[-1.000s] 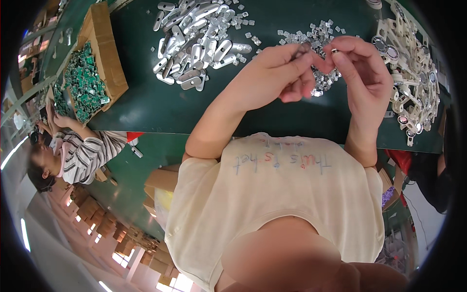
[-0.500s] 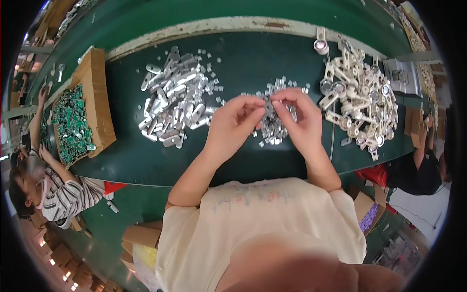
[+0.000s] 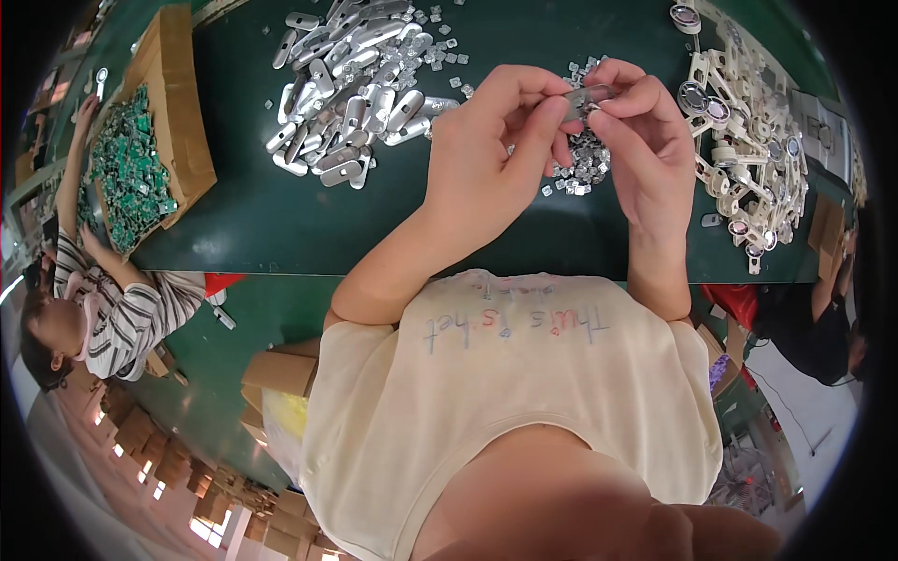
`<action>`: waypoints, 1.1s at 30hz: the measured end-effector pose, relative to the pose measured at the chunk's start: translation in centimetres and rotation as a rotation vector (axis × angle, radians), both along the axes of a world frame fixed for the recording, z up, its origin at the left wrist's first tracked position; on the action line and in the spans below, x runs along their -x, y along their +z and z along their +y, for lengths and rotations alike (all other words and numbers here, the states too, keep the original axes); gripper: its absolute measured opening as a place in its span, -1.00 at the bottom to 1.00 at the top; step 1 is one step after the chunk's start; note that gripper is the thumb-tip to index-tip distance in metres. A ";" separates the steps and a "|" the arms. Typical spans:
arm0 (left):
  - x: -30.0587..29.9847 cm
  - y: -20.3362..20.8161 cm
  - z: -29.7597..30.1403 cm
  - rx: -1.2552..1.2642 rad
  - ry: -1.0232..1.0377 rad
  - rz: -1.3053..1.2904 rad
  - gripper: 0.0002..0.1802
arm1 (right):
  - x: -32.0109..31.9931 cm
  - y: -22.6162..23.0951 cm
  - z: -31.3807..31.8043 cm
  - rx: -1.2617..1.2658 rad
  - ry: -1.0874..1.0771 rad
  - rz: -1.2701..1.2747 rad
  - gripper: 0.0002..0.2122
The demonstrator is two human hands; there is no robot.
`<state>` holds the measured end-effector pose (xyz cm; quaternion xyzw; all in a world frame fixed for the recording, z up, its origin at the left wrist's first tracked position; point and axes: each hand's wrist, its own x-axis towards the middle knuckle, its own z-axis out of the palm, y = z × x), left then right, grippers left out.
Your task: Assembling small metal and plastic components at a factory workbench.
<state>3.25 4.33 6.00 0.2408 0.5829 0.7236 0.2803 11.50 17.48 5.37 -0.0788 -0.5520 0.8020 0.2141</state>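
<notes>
Above the green worktable point(image 3: 374, 229), my two hands meet at an oblong, silver-grey metal cover point(image 3: 582, 96). My left hand point(image 3: 500, 140) pinches its left end between thumb and fingers. At its right end, the thumb and forefinger of my right hand point(image 3: 650, 140) close on it; a tiny piece may be between them, too small to make out. Just beneath the hands lies a heap of small clear square pieces point(image 3: 582, 166), partly hidden by my fingers. Left of my hands spreads a pile of similar silver covers point(image 3: 351, 112), with more clear squares point(image 3: 438, 51) along its right side.
At right lies a heap of off-white parts with round lenses point(image 3: 744, 154). A cardboard box point(image 3: 192, 103) at left holds green circuit boards point(image 3: 131, 168). Beside it a co-worker in a striped top point(image 3: 122, 309) reaches over; another person in black point(image 3: 795, 327) is at far right.
The view has shifted, so the table's piles sit higher in the picture. My hands have turned, and the silver cover between them now shows more plainly.
</notes>
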 end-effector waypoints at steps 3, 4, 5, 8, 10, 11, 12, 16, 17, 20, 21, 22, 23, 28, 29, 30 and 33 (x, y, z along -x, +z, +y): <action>-0.4 -0.2 -0.5 -0.010 -0.005 0.056 -0.88 | -0.2 -0.3 -0.8 0.071 0.005 0.021 -0.85; -0.6 -0.3 -0.6 -0.010 -0.026 0.106 -0.86 | -0.2 -0.3 -1.1 0.130 -0.011 0.047 -0.82; -0.7 -0.5 -0.7 -0.004 -0.025 0.094 -0.86 | -0.2 -0.4 -1.3 0.190 -0.029 0.072 -0.80; -0.3 -0.8 -0.3 0.018 -0.021 0.142 -0.85 | 0.2 -0.1 -1.1 0.178 -0.059 -0.014 -0.79; 0.3 -0.7 -0.2 0.004 -0.032 0.164 -0.83 | 0.4 0.3 -0.7 0.122 -0.042 -0.040 -0.79; 0.5 -0.8 0.0 0.007 -0.032 0.161 -0.83 | 0.5 0.3 -0.4 0.065 -0.025 -0.068 -0.79; 0.6 -0.6 0.1 0.003 -0.045 0.171 -0.83 | 0.5 0.7 -0.3 0.062 -0.027 -0.060 -0.79; 0.7 0.4 0.2 0.064 -0.069 0.141 -0.72 | 0.5 1.4 0.8 -0.096 -0.056 -0.097 -0.80; 0.6 0.6 0.1 0.142 -0.035 0.308 -0.66 | 0.5 1.8 0.3 -0.044 -0.073 -0.144 -0.81; 1.3 -0.3 0.4 0.205 -0.061 0.431 -0.67 | 0.0 0.6 1.4 0.011 -0.004 -0.294 -0.82; 1.5 -0.4 0.7 0.171 -0.080 0.393 -0.68 | -0.1 0.4 1.7 -0.004 0.024 -0.280 -0.81; 1.4 -0.3 0.4 0.149 -0.110 0.330 -0.68 | -0.4 0.5 1.8 0.014 0.075 -0.280 -0.80; 1.6 -0.1 0.3 0.167 -0.111 0.293 -0.69 | -0.3 0.6 2.0 -0.022 0.117 -0.248 -0.79; 3.0 -2.3 -0.8 0.093 -0.052 -0.018 -0.71 | 3.1 1.8 3.9 -0.268 0.325 -0.274 -0.61; 3.1 -2.7 -0.8 0.123 0.020 0.025 -0.71 | 4.7 1.7 5.1 -0.397 0.313 -0.296 -0.59; 3.2 -3.2 -0.6 0.106 0.056 0.036 -0.71 | 6.3 0.7 7.4 -0.597 0.233 -0.326 -0.55; 4.0 -4.3 -0.3 0.119 0.166 0.123 -0.70 | 12.7 -0.7 15.2 -1.183 -0.132 -0.346 -0.41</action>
